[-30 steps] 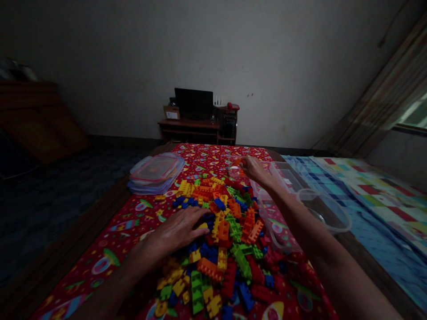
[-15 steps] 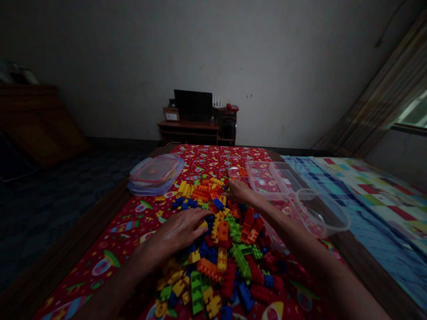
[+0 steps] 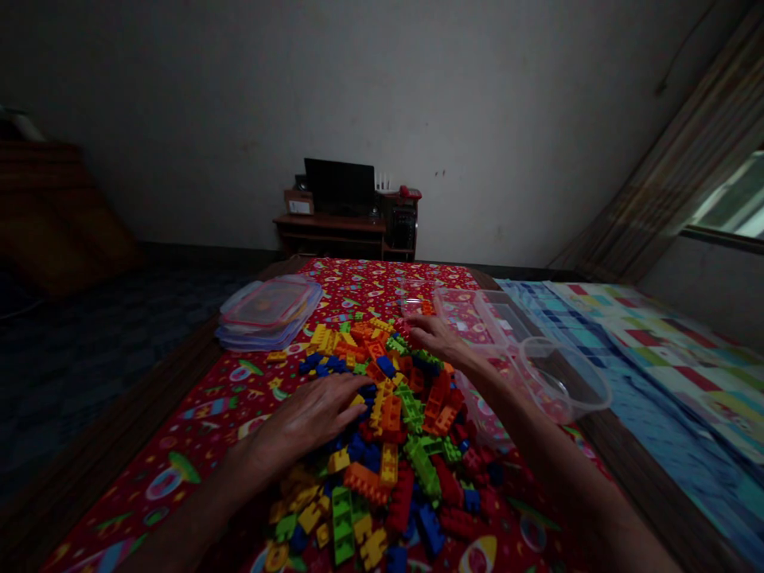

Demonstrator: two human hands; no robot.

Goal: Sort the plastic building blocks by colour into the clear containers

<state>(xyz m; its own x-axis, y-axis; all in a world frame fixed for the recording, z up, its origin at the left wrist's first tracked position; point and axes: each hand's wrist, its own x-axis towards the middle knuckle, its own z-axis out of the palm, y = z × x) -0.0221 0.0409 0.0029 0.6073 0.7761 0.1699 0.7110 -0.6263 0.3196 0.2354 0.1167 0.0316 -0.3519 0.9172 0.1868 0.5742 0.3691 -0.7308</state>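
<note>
From where I stand, the right hand (image 3: 433, 334) is the one at the far edge of the heap of toy blocks (image 3: 411, 407), its fingers curled down and close together. The room is dim and the knuckles cover the fingertips, so I can't tell whether a block is pinched there. The heap spreads from beneath those fingertips back towards the person and over to the left hand (image 3: 325, 406).

Just beyond the right hand's fingers sits a small clear container (image 3: 411, 303), with orange pieces (image 3: 427, 308) showing in it; of the two hands, the right is plainly nearer. The left hand lies over the heap's left side, thumb parted from the fingers, with blue and yellow blocks about it and no firm hold on any that I can see.

On the person's side of the right hand, an orange block (image 3: 438, 390) has its long axis running roughly away from the person. To the right of that hand stand a larger clear box (image 3: 461, 305) and, past the forearm, a rounded tub (image 3: 567, 383). Stacked lids (image 3: 271, 306) lie beyond the left hand, off to its left.
</note>
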